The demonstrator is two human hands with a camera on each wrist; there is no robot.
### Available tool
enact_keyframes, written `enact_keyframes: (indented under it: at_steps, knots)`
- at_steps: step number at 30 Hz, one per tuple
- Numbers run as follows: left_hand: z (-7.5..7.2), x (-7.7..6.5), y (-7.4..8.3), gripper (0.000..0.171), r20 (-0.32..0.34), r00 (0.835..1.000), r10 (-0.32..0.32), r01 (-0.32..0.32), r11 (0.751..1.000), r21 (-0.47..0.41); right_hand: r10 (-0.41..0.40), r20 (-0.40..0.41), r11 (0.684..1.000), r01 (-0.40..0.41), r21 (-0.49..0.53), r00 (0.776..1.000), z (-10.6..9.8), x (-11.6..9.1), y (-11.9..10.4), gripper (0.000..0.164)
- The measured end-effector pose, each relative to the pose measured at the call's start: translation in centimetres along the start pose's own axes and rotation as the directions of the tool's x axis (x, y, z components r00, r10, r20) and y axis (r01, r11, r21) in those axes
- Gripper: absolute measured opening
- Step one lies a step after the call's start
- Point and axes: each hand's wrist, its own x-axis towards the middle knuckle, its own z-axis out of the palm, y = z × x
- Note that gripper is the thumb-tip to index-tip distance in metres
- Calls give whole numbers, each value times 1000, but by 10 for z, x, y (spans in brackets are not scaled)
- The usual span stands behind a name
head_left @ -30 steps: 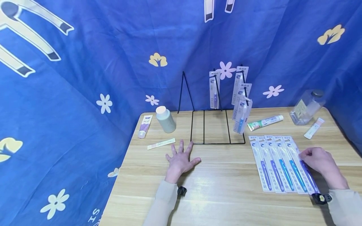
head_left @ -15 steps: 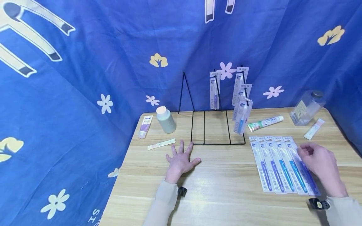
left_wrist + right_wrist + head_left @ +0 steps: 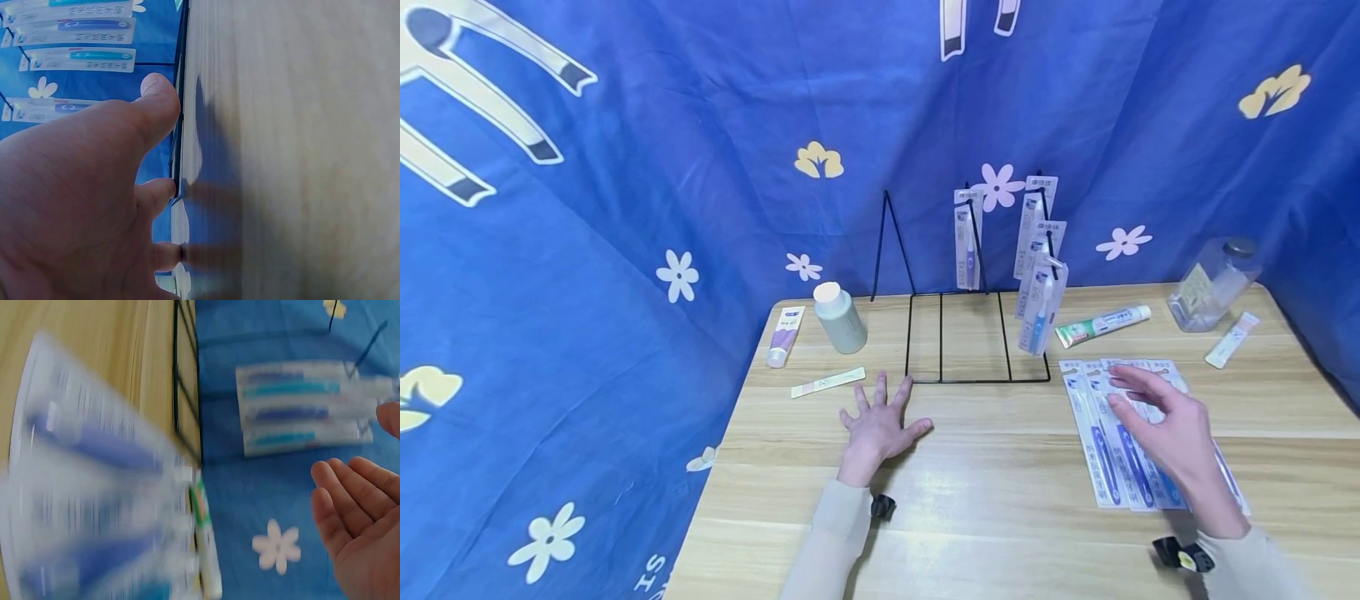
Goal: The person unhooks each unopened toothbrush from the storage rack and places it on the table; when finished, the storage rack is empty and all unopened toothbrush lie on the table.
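Observation:
My left hand (image 3: 877, 429) lies on the table with its fingers spread, fingertips beside the front left corner of a black wire rack (image 3: 977, 382). In the left wrist view, the left hand (image 3: 94, 194) holds nothing. My right hand (image 3: 1176, 433) hovers over a row of packaged toothbrushes (image 3: 1101, 467) and partly covers them. Its fingers are loosely bent and nothing is between them, as the right wrist view of the right hand (image 3: 369, 525) also shows. Several packaged toothbrushes (image 3: 1040, 321) hang on the rack's right hook, and a purple packaged toothbrush (image 3: 970, 250) on the middle one.
Behind the row lies a green-and-white toothpaste tube (image 3: 1103, 326). A clear jar (image 3: 1213, 287) and a small sachet (image 3: 1232, 340) are at the back right. Left of the rack are a grey-green bottle (image 3: 841, 321), a purple-and-white tube (image 3: 786, 337) and a thin stick packet (image 3: 827, 382).
The right hand has lifted from the rightmost toothbrush pack and moved left over the row, its fingers loosening. The left hand and the row of packs have stayed in place.

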Motion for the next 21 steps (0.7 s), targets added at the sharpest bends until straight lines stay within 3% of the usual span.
enact_keyframes:
  at_steps: [13, 21]
  knots:
    - [-1, 0, 0, 87, 8, 1000, -4, 4, 1000, 3, -116, 125, 967, 83, 243, 985, 63, 19, -41, 52]
    - [-2, -1, 0, 88, 10, 1000, -3, 3, 1000, 3, -104, 175, 947, 44, 317, 979, 90, 40, -60, 58]
